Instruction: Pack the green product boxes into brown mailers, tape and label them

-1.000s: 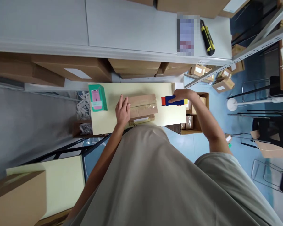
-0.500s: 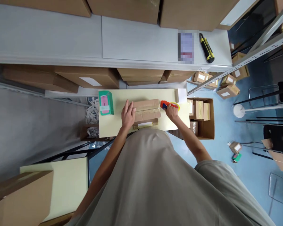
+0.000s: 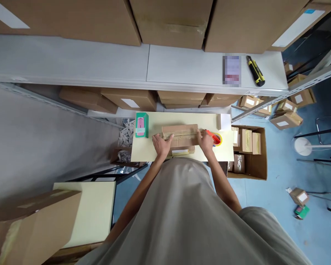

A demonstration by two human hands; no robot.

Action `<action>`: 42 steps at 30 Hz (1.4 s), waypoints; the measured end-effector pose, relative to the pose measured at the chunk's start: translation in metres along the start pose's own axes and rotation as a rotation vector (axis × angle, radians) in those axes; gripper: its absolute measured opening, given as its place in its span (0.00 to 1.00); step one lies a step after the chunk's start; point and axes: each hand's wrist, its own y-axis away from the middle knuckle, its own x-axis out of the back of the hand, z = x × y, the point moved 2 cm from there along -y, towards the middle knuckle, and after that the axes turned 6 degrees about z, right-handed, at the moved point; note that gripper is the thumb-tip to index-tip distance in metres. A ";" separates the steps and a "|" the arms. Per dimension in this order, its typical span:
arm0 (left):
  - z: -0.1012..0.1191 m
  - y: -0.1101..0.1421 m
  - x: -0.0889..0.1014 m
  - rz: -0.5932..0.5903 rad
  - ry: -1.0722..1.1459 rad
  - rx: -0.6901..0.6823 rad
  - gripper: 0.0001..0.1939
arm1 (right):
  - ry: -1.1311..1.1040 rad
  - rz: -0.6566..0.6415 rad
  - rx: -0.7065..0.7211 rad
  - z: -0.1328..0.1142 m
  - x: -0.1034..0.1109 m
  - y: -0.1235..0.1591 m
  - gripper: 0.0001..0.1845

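Observation:
A small brown cardboard box (image 3: 180, 134), taped along its top, lies on a pale yellow table (image 3: 154, 152). My left hand (image 3: 161, 142) rests on the box's left end with its fingers curled over the edge. At the box's right end my right hand (image 3: 205, 141) grips the side. Just right of that hand a red and yellow tape dispenser (image 3: 216, 138) lies on the table. A green carton with a pink picture (image 3: 141, 125) stands at the table's left end.
A grey shelf (image 3: 182, 70) above the table carries large cardboard boxes and a yellow and black utility knife (image 3: 255, 70). An open box (image 3: 248, 147) holding small parcels sits on the blue floor to the right. A second yellow table (image 3: 93, 209) is lower left.
My right hand has set the tape dispenser down on the table and moved onto the box's right end. My left hand stayed at the left end. The view has tilted upward.

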 end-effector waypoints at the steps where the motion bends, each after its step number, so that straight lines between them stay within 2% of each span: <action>1: 0.000 0.002 0.000 -0.016 -0.015 0.029 0.36 | -0.018 -0.006 0.011 -0.010 -0.002 0.003 0.33; 4: -0.004 0.000 0.007 -0.107 -0.041 0.052 0.22 | -0.022 -0.031 -0.008 -0.023 -0.013 0.008 0.38; 8: -0.010 -0.014 0.022 -0.239 -0.014 0.018 0.25 | -0.159 -0.069 0.075 -0.004 -0.023 0.004 0.32; 12: -0.014 -0.025 0.035 -0.328 0.041 0.000 0.22 | -0.345 -0.080 0.088 0.013 -0.020 0.002 0.36; 14: -0.016 -0.026 0.042 -0.327 0.103 -0.044 0.19 | -0.463 -0.006 0.109 0.014 -0.012 0.006 0.39; 16: -0.021 -0.024 0.050 -0.292 0.194 -0.112 0.17 | -0.611 0.126 0.180 0.014 -0.003 0.013 0.41; 19: -0.033 -0.018 0.058 -0.221 0.342 -0.178 0.14 | -0.764 0.286 0.273 0.020 0.004 0.023 0.35; 21: -0.043 -0.013 0.056 -0.210 0.402 -0.150 0.12 | -0.803 0.303 0.282 0.029 -0.005 0.026 0.30; 23: -0.054 -0.008 0.048 -0.245 0.406 -0.054 0.10 | -0.826 0.245 0.252 0.039 -0.023 0.029 0.28; 26: -0.071 0.001 0.034 -0.316 0.369 0.088 0.10 | -0.837 0.083 0.172 0.055 -0.057 0.031 0.25; 29: -0.085 0.001 0.025 -0.360 0.339 0.163 0.09 | -0.777 -0.082 0.124 0.068 -0.079 0.026 0.19; 32: -0.090 -0.017 0.017 -0.359 0.348 0.221 0.11 | -0.719 -0.092 0.092 0.074 -0.080 0.008 0.19; 35: -0.078 -0.045 0.007 -0.327 0.398 0.254 0.21 | -0.739 -0.029 0.041 0.067 -0.072 -0.018 0.27; 39: -0.052 -0.069 -0.002 -0.343 0.476 0.273 0.26 | -0.953 -0.097 0.003 0.040 -0.065 -0.037 0.41; 42: -0.043 -0.070 0.008 -0.341 0.528 0.294 0.29 | -1.078 -0.145 0.011 0.027 -0.054 -0.033 0.46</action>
